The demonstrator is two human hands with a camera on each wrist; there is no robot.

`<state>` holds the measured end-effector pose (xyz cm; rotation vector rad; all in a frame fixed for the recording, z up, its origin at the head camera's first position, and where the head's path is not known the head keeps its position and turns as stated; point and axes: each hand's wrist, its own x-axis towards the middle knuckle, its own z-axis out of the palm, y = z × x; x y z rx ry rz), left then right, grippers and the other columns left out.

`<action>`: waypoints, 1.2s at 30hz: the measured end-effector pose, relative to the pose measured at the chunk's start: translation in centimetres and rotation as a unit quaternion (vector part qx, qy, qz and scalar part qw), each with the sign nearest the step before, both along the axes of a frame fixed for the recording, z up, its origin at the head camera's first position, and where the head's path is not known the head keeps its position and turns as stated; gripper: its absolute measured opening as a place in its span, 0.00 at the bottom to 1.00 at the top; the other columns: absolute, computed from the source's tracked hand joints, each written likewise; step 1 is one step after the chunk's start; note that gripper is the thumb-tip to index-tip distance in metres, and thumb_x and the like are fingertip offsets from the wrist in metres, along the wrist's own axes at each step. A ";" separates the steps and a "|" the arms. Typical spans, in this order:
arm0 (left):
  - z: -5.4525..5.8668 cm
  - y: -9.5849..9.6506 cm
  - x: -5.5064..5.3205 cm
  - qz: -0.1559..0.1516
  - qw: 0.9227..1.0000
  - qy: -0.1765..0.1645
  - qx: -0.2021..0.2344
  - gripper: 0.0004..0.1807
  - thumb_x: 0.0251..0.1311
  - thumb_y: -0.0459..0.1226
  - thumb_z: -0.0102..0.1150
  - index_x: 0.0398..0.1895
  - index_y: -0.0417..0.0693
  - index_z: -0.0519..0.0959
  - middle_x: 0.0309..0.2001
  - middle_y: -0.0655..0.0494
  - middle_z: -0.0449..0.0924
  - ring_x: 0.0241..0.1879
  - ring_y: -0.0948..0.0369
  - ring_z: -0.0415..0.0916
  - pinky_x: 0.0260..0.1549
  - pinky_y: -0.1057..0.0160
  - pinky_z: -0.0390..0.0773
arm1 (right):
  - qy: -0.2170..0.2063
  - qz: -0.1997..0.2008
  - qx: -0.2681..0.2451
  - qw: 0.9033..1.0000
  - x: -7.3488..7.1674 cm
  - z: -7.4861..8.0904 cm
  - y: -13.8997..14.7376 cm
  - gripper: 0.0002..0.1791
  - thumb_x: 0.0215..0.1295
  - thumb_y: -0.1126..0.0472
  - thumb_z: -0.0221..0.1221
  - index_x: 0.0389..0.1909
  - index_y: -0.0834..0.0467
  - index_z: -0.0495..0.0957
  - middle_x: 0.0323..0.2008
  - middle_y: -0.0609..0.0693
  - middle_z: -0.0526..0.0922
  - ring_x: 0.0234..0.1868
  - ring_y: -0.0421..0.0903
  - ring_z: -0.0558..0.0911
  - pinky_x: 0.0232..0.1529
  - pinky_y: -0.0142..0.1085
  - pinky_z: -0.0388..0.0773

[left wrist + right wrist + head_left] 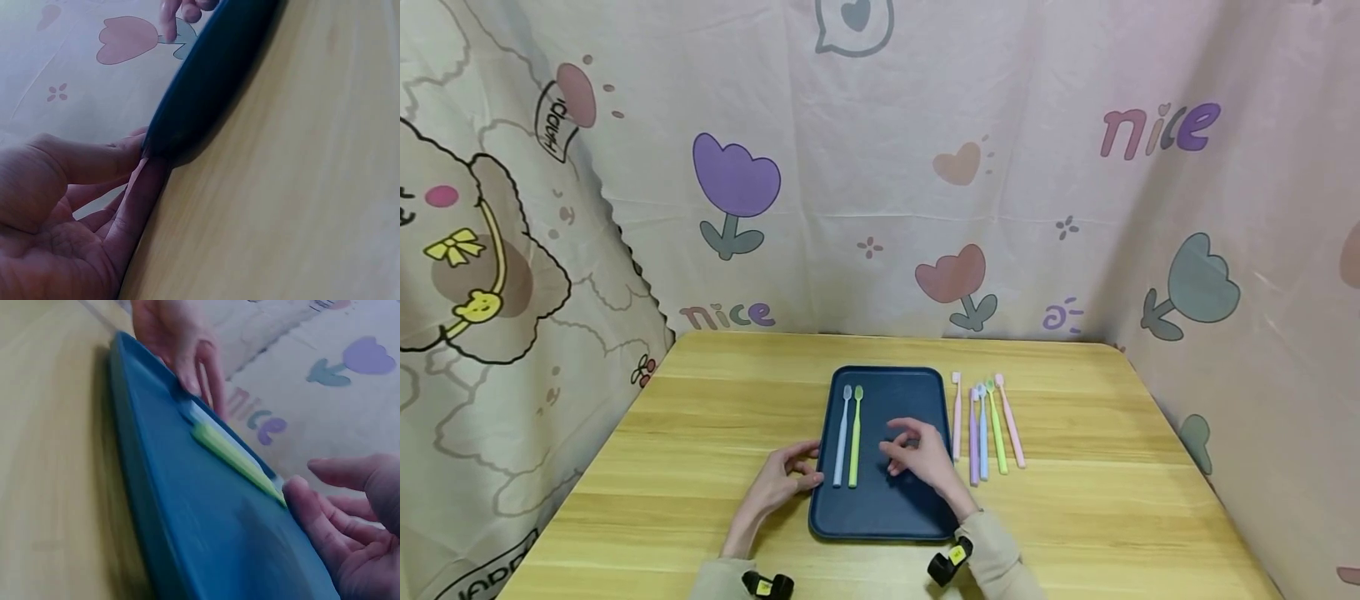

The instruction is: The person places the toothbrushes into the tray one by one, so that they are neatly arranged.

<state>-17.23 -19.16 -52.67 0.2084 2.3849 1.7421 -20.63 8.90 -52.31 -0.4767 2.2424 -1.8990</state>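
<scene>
A dark blue tray [887, 521] lies on the table. Two toothbrushes, one light blue [842, 437] and one green [855, 442], lie side by side along its left part, heads toward the back. At the tray's left rim, my left hand [781, 479] holds the edge between thumb and fingers; the left wrist view shows the fingertips against the rim. Over the right half of the tray hovers my right hand [921, 454], thumb and fingers loosely bent and apart, with nothing in it. The right wrist view also shows the green toothbrush [234, 459] beyond its fingertips.
Right of the tray, several toothbrushes lie on the wooden table [700, 417]: pink [957, 417], purple [973, 442], blue [982, 433], green [997, 429] and another pink one. A printed curtain [865, 167] hangs behind the table and along its sides.
</scene>
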 end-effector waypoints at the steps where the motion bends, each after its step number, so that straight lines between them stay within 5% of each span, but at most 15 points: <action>1: 0.0 0.0 0.0 0.000 1.000 0.000 0.000 0.34 0.58 0.28 0.67 0.68 0.27 0.68 0.57 0.30 0.76 0.36 0.66 0.78 0.33 0.71 0.78 | 0.008 -0.006 -0.003 1.000 -0.1 0.0 0.5 0.27 0.67 0.64 0.63 0.63 0.72 0.71 0.36 0.72 0.83 0.23 0.49 0.86 0.27 0.45 0.85; 13: 0.1 0.1 0.3 0.000 1.000 -0.002 0.001 0.34 0.58 0.28 0.67 0.68 0.26 0.67 0.57 0.30 0.75 0.36 0.66 0.77 0.33 0.71 0.77 | 0.066 -0.161 -0.019 0.984 -0.7 -0.5 7.8 0.21 0.63 0.69 0.65 0.55 0.73 0.77 0.31 0.64 0.83 0.19 0.40 0.81 0.19 0.36 0.79; 20: -0.1 0.1 0.1 -0.001 1.000 -0.007 0.004 0.34 0.58 0.27 0.67 0.68 0.26 0.68 0.56 0.30 0.76 0.36 0.65 0.77 0.33 0.71 0.77 | 0.063 -0.294 -0.022 0.953 -1.1 -0.8 12.9 0.18 0.62 0.70 0.66 0.52 0.71 0.80 0.28 0.41 0.82 0.21 0.34 0.79 0.21 0.26 0.74; 25: 0.1 0.0 0.3 -0.001 1.000 -0.003 0.000 0.34 0.58 0.27 0.67 0.68 0.26 0.67 0.56 0.30 0.76 0.36 0.65 0.77 0.33 0.71 0.77 | 0.068 -0.362 -0.028 0.929 -1.2 -1.7 15.6 0.18 0.60 0.71 0.66 0.51 0.74 0.80 0.27 0.43 0.83 0.20 0.32 0.78 0.22 0.24 0.73; 29: 0.2 0.0 0.2 0.006 1.000 -0.008 -0.001 0.34 0.58 0.27 0.67 0.68 0.27 0.68 0.56 0.31 0.76 0.36 0.65 0.77 0.32 0.71 0.77 | 0.062 -0.375 -0.023 0.925 -1.2 -2.2 16.5 0.18 0.59 0.72 0.66 0.51 0.74 0.79 0.27 0.41 0.81 0.18 0.32 0.75 0.19 0.24 0.70; 36: 0.2 0.2 0.0 0.007 1.000 -0.009 0.000 0.34 0.57 0.28 0.67 0.68 0.27 0.68 0.56 0.31 0.76 0.35 0.65 0.77 0.32 0.71 0.78 | 0.056 -0.350 0.054 0.934 -1.3 -2.3 16.7 0.20 0.59 0.68 0.69 0.52 0.70 0.81 0.28 0.40 0.78 0.22 0.31 0.75 0.24 0.23 0.73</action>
